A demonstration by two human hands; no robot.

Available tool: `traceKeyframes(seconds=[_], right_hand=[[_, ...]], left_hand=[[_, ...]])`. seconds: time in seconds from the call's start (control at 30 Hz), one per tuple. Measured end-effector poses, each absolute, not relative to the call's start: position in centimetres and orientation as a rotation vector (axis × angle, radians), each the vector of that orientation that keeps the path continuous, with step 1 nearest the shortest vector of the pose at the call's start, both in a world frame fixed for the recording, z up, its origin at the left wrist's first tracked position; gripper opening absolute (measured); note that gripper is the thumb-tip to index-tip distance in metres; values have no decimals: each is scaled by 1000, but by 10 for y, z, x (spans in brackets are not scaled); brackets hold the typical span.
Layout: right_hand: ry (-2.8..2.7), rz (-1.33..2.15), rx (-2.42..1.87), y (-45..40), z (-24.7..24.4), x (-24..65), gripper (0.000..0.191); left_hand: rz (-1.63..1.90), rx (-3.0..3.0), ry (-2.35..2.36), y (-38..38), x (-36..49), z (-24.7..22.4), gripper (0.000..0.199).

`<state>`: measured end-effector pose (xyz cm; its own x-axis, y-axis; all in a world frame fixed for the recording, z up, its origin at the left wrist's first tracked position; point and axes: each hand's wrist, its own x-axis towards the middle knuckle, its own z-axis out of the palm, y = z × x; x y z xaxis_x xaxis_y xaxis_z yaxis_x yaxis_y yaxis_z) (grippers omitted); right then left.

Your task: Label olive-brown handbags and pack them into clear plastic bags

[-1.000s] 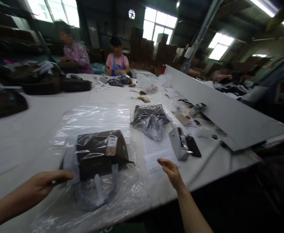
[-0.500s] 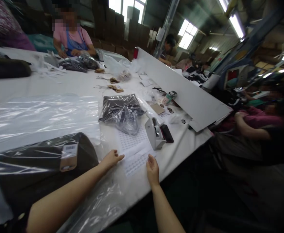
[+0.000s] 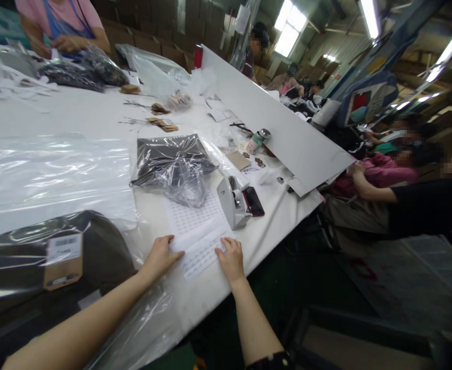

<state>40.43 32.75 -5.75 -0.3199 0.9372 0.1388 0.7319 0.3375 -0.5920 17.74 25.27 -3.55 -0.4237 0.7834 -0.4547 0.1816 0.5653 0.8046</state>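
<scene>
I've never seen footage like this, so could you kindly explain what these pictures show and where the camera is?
One camera worn on a person's head took these pictures, looking forward and down, so the bare arms at the bottom are the wearer's own. No machine is involved. The left hand and right hand lie on a printed sheet, holding nothing else. The white table also bears a black item wrapped in clear plastic, a white machine and a dark phone. A co-worker sits across the table.

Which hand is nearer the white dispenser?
Right. The right hand rests on the printed sheet just below the white dispenser; the left hand lies farther off, at the sheet's other edge.
</scene>
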Motion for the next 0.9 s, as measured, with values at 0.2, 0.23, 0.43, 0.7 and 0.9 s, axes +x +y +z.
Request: traceKeyframes(seconds=[0.2,0.23,0.43,0.7,0.9], right_hand=[[-1979,751,-1467,336,-66,410,32],[-1960,766,-1480,338,-67,412,33],[-1879,839,-1508,342,-70,418,30],[-1889,764,-1451,340,-52,415,20],[-1940,745,-1460,350,-43,411,18]], left_hand=[[1090,272,1734,235,200,-27,64],[1118,213,1693,236,203,-27,63],[1173,69,1479,249,209,-30,47],[1239,8,884,268,213,-16,55],[1070,96,693,290,223,-27,34]])
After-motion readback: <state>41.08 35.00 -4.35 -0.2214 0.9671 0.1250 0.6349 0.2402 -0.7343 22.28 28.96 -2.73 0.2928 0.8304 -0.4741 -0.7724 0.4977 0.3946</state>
